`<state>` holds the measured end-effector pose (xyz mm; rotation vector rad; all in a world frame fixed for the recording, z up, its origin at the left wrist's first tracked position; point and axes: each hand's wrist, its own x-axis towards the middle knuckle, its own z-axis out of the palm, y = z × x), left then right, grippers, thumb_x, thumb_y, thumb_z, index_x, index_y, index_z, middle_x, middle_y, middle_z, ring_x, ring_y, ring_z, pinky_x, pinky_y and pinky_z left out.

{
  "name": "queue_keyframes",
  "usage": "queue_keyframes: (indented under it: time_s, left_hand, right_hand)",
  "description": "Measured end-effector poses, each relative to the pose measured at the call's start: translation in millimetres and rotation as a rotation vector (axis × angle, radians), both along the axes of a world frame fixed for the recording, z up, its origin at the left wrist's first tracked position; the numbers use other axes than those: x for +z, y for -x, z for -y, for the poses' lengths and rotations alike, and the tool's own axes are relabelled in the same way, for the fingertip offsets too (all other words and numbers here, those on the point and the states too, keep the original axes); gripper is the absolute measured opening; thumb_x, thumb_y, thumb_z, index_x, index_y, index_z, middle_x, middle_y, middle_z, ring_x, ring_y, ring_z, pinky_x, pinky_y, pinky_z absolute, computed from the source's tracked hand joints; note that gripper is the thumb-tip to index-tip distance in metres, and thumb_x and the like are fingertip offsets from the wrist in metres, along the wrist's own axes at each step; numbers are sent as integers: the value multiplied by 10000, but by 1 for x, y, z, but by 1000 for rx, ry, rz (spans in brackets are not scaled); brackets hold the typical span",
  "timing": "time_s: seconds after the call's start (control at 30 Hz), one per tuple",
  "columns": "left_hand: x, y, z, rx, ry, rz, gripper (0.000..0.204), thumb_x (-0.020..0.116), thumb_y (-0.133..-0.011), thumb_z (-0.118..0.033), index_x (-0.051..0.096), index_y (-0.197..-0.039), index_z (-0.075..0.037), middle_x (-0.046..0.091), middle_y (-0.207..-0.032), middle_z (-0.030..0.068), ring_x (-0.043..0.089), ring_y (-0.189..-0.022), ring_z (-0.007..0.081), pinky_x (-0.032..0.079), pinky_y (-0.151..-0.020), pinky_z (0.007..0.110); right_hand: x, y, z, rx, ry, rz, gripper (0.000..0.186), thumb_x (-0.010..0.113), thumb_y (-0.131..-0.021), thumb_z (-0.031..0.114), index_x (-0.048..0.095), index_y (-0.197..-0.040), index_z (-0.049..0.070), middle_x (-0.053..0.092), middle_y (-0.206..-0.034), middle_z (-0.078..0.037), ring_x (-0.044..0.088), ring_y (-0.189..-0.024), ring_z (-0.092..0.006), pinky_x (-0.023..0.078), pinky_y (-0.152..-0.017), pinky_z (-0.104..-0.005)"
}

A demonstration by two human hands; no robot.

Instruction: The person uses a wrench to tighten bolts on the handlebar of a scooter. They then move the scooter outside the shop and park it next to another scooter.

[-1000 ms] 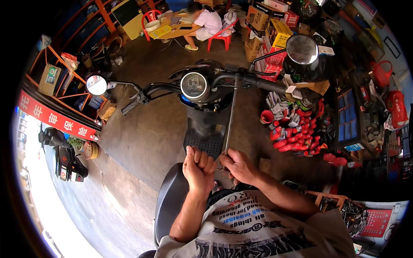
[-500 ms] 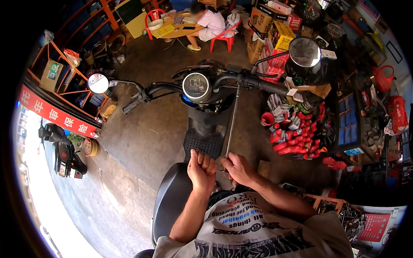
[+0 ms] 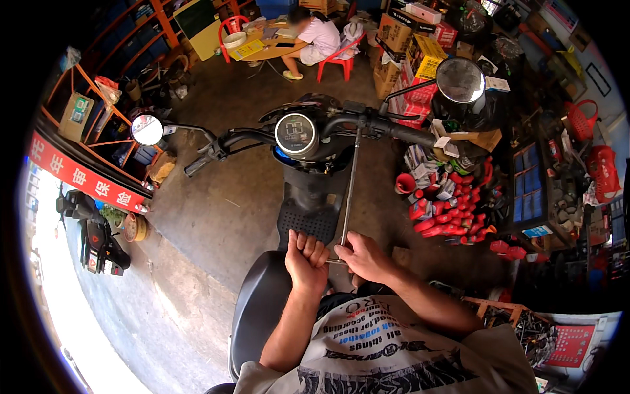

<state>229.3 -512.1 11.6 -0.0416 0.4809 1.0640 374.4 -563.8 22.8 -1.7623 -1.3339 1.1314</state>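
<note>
I sit on a black scooter, its seat (image 3: 259, 308) under me and its round display (image 3: 296, 134) ahead. A long thin metal rod (image 3: 350, 190) runs from the right handlebar (image 3: 394, 130) down to my hands. My left hand (image 3: 306, 253) is closed around a short crossbar at the rod's near end. My right hand (image 3: 364, 255) grips the same end from the right. Both hands sit just above the ribbed footboard (image 3: 307, 222).
Red and white bottles (image 3: 453, 203) crowd the floor at right, next to shelves and stacked cartons (image 3: 410, 39). A person sits on a red chair at a table (image 3: 266, 46) in the back. Another scooter (image 3: 92, 230) stands outside at left, by a red banner (image 3: 79, 177).
The view has shifted slightly; the handlebars and mirrors sit lower in the picture. My hands keep their hold on the rod's near end in about the same place.
</note>
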Motion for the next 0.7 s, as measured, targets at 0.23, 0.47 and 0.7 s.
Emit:
queue_keyframes:
  time_s: [0.23, 0.47, 0.7]
  left_hand:
    - [17, -10, 6, 35, -189, -204, 458, 404, -1048, -387, 306, -665, -155, 201, -537, -45, 134, -447, 93, 144, -410, 278]
    - [25, -13, 11, 17, -309, -242, 463, 405, -1052, -370, 294, -668, -138, 203, -553, -39, 140, -469, 90, 146, -427, 280]
    - [29, -12, 11, 5, -318, -230, 460, 400, -1062, -324, 304, -661, -121, 217, -558, -38, 151, -475, 88, 153, -443, 286]
  right_hand:
    - [6, 8, 3, -166, 130, -122, 299, 484, -977, 271, 571, -892, -2, 612, -673, -176, 632, -641, -321, 482, -625, -424]
    - [-11, 17, 6, -296, -57, -98, 340, 488, -976, 280, 560, -816, -12, 574, -669, -216, 599, -627, -372, 451, -588, -438]
    - [-26, 19, 5, -314, -152, -75, 302, 501, -962, 231, 532, -791, -15, 552, -688, -264, 560, -648, -452, 422, -559, -468]
